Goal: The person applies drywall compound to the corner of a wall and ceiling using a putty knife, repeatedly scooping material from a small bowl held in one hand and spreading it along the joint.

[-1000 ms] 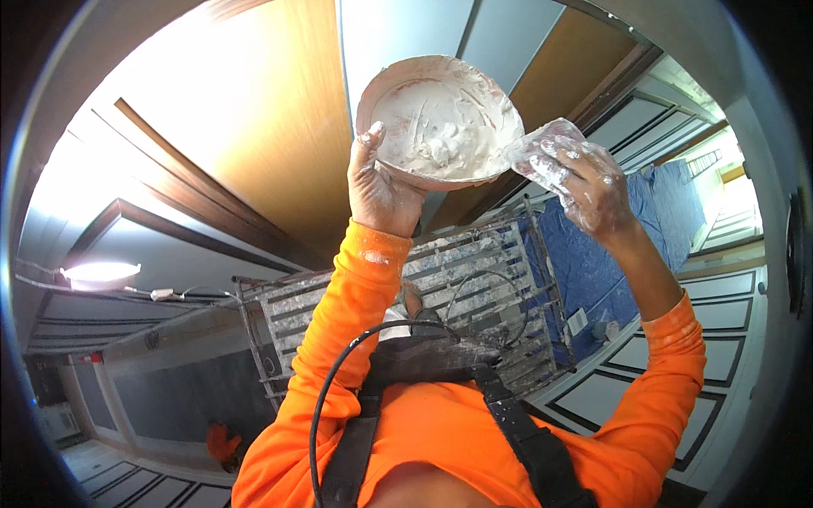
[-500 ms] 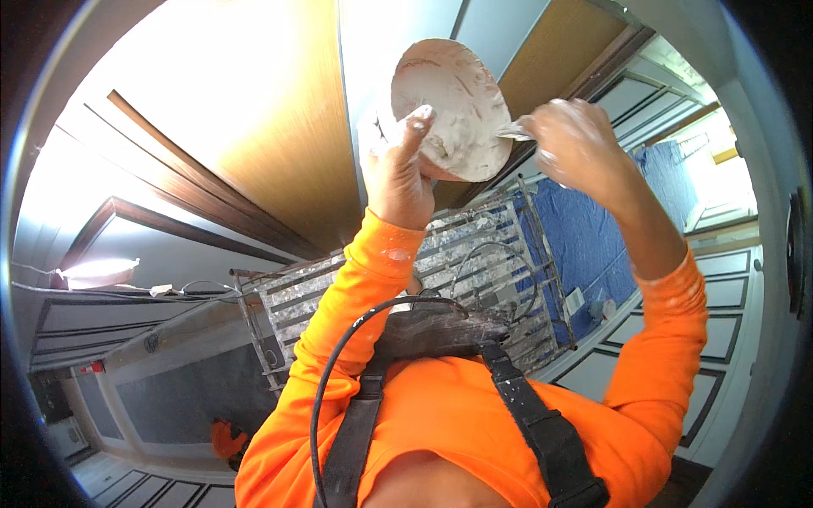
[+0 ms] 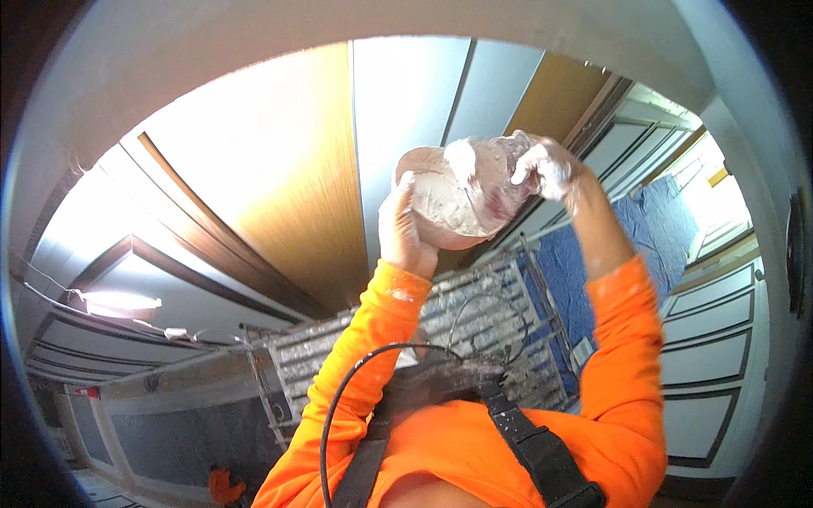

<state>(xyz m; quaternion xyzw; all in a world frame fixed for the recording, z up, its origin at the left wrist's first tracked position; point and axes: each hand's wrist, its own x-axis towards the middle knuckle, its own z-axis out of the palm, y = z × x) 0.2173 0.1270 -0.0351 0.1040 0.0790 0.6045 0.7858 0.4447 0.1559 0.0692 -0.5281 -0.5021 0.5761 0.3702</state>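
A round bowl (image 3: 453, 240) of white paste (image 3: 434, 199) was held up before the body by the left hand (image 3: 405, 230), its thumb laid at the rim and its fingers mostly hidden by the bowl. A scraper (image 3: 501, 184), blurred, was gripped over the bowl's right side by the part-closed right hand (image 3: 550, 171); whether the paste was touched could not be told. Below, a slatted platform (image 3: 474, 294) was flanked on the right by a blue sheet (image 3: 652, 224).

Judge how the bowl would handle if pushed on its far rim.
The bowl would probably tip, since the left hand grips it toward one side. Its pale paste likely clings rather than pours, given its thick, smeared surface.
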